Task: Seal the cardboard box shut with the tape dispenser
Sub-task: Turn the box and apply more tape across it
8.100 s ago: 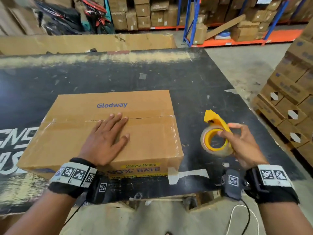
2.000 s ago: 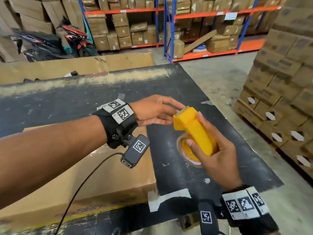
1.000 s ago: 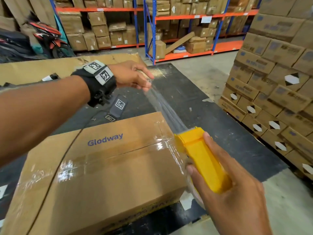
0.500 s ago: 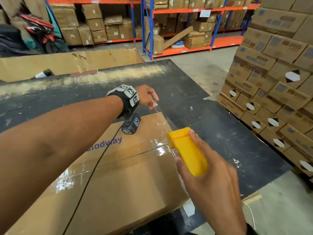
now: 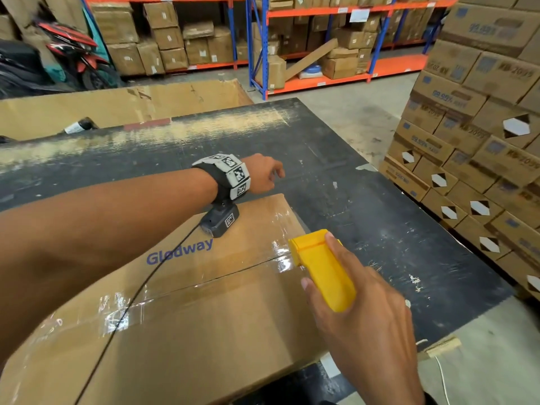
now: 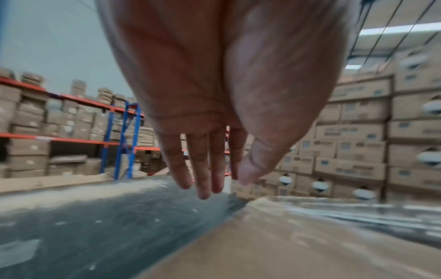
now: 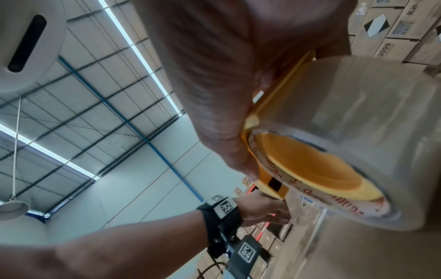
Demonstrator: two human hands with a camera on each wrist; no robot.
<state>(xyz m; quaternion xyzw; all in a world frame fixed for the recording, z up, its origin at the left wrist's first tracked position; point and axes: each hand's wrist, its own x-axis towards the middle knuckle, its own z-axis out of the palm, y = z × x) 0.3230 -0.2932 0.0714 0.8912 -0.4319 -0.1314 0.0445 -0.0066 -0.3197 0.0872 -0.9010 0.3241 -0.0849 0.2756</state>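
The "Glodway" cardboard box (image 5: 204, 317) lies on the black table (image 5: 380, 229) with its flaps closed and glossy clear tape (image 5: 280, 258) near its centre seam. My right hand (image 5: 318, 260) grips the yellow tape dispenser (image 5: 330, 276) at the box's right edge, beside the seam. In the right wrist view my right hand (image 7: 226, 94) wraps the dispenser above the clear tape roll (image 7: 358, 132). My left hand (image 5: 263, 176) hangs over the box's far right corner. Its fingers (image 6: 203, 179) are straight and point down past the box edge (image 6: 286, 245), with nothing visible in them.
A tall stack of cartons (image 5: 482, 127) stands close to the table's right side. A large flat cardboard sheet (image 5: 117, 103) leans behind the table. Shelving with boxes (image 5: 292, 39) and a motorbike (image 5: 73, 54) fill the background. My wrist camera's cable (image 5: 131, 302) trails across the box top.
The tape strip stretched in the air a second ago no longer shows. My left hand dropped to the box's far right corner. The dispenser came down to the box's right edge.
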